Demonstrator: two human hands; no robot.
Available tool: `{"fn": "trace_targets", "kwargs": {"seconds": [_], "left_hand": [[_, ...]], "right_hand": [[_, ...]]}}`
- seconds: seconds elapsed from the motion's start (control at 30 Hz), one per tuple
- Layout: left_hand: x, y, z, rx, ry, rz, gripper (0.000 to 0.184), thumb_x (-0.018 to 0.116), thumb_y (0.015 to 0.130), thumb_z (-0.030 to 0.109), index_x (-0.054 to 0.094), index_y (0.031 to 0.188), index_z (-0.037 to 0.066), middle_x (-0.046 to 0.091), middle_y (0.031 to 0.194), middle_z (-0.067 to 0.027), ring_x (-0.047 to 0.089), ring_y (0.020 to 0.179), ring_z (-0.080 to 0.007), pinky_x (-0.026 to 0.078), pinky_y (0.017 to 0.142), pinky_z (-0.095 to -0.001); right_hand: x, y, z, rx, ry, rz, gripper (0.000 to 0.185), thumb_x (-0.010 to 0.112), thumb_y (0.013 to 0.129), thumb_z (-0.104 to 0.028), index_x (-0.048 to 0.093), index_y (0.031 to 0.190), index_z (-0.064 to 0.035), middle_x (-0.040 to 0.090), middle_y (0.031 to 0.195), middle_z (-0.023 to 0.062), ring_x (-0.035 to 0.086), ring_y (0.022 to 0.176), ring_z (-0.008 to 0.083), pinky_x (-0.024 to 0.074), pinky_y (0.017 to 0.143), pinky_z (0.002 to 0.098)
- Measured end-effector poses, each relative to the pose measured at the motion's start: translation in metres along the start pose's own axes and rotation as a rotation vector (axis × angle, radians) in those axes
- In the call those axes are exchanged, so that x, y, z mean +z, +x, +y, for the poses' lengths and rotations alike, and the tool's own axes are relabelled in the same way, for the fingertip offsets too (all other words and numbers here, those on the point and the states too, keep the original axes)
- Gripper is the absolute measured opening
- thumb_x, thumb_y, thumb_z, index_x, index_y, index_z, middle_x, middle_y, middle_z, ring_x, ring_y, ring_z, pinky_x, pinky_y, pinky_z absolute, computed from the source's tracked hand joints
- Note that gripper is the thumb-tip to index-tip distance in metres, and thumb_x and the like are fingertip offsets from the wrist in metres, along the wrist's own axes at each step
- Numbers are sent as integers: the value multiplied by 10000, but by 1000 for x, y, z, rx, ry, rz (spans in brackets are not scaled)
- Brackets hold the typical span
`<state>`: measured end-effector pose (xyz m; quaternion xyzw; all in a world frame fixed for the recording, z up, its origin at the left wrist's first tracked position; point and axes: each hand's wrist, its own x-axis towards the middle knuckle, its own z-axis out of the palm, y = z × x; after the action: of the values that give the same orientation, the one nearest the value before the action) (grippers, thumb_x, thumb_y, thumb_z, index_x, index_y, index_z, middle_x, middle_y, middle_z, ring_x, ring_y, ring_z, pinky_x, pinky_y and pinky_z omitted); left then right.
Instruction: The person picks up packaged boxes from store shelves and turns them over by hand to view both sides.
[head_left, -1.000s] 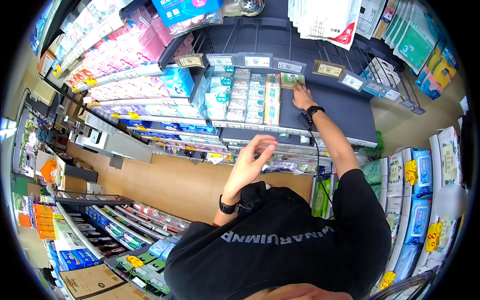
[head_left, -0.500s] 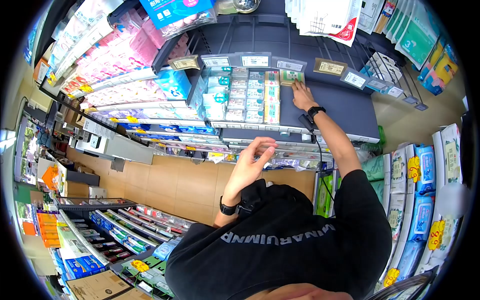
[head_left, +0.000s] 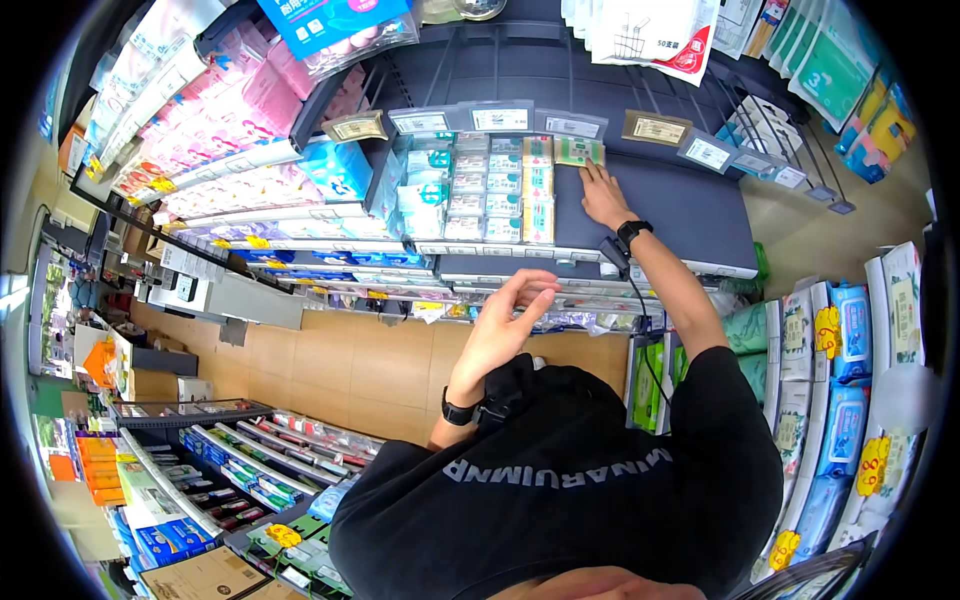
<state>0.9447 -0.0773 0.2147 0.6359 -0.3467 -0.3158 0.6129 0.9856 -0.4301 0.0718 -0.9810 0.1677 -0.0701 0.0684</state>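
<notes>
My right hand (head_left: 606, 203) reaches over the dark shelf, fingers stretched forward and palm down. Its fingertips rest at the front edge of a flat green-and-cream pack (head_left: 578, 150), which lies at the back under the price tags. Left of that pack runs a column of similar orange-and-green packs (head_left: 539, 190), followed by columns of small white boxes (head_left: 504, 185). My left hand (head_left: 513, 318) hovers before the shelf front, thumb apart from loosely bent fingers, holding nothing.
Price tags (head_left: 502, 117) line a rail above the packs, near metal hooks with hanging bags (head_left: 655, 35). Pink packages (head_left: 235, 110) fill the left shelves. A black device with a cable (head_left: 614, 252) is by my right wrist. Wipes packs (head_left: 842, 430) stand at right.
The view has shifted slightly, so the shelf sits a little further left. My right fingertips have drawn back a little, and more of the green pack shows. My left hand barely moved.
</notes>
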Motion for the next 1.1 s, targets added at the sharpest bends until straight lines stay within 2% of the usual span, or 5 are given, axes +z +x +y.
{"fn": "trace_targets", "kwargs": {"seconds": [0.23, 0.47, 0.83, 0.9, 1.1], "left_hand": [[1, 0, 0, -4, -5, -16, 259, 589, 1024, 170, 597, 1230, 13, 698, 1142, -80, 653, 1041, -155, 501, 921, -297], [-3, -4, -7, -15, -25, 20, 258, 588, 1025, 158, 592, 1228, -1, 698, 1133, -96, 646, 1073, -163, 506, 951, -307], [-9, -11, -9, -31, -42, 82, 235, 575, 1028, 133, 591, 1212, -13, 702, 1124, -107, 642, 1090, -162, 499, 978, -308], [-8, -10, -9, -35, -44, 81, 234, 574, 1027, 130, 591, 1212, -13, 702, 1124, -107, 641, 1091, -161, 500, 977, -308], [-5, -5, -18, -29, -54, 50, 238, 579, 1026, 135, 595, 1219, -3, 702, 1133, -103, 642, 1079, -154, 507, 955, -307]], "right_hand": [[2, 34, 17, 31, 78, 175, 675, 695, 814, -54, 402, 1415, 35, 477, 1419, 238, 476, 1291, 401, 417, 1071, 496], [-4, 55, 17, 48, 4, 95, 737, 763, 795, -96, 392, 1417, 36, 478, 1423, 246, 465, 1306, 408, 404, 1090, 486], [7, 66, 30, 27, -54, 131, 570, 702, 818, -78, 473, 1326, 38, 550, 1312, 191, 499, 1265, 360, 422, 1041, 487], [0, 66, 30, 57, -8, 32, 679, 720, 819, -95, 399, 1409, 9, 497, 1404, 233, 449, 1315, 406, 384, 1092, 494], [-22, 37, 24, 4, 9, 124, 677, 733, 783, -90, 423, 1375, 19, 527, 1332, 229, 463, 1291, 402, 362, 1095, 515]]}}
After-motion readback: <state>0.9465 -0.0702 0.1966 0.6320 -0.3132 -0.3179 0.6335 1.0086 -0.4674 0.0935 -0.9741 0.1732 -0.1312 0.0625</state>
